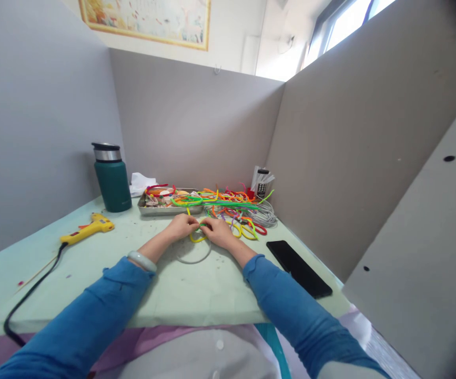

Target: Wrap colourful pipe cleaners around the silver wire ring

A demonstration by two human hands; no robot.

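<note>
Where my view shows the two sets of fingertips nearly meeting, a yellow pipe cleaner [198, 240] curves in a loop just below them, at four o'clock from the left hand [184, 225] and eight o'clock from the right hand [216, 232]. I see the left hand's thumb and fingers pinching the yellow stem, while the right hand's fingertips pinch a small green strand [202, 225] beside it; I cannot tell whether strand and stem are twisted together. Another yellow length sticks up at one o'clock from the left hand, and I cannot make out whether it belongs to the same stem. At six o'clock from the fingertips a thin grey ring [194, 262] lies on the pale green table cover [196, 300], its upper part hidden by the hands and the yellow loop. Going outward, I have yellow and red loops [247, 231] at three o'clock, a tangled heap of coloured pipe cleaners [233, 202] at two, and beyond it a dark-capped container [262, 185]. Between ten and eleven sits a metal tray [164, 211] of small mixed pieces, with crumpled white paper [143, 183] behind it. A teal bottle [113, 184] stands upright at ten, and a yellow glue gun [89, 230] lies at nine, its black cord [34, 292] running toward eight near a thin stick [36, 273]. Toward four, I see a black phone [299, 268] lying flat.
</note>
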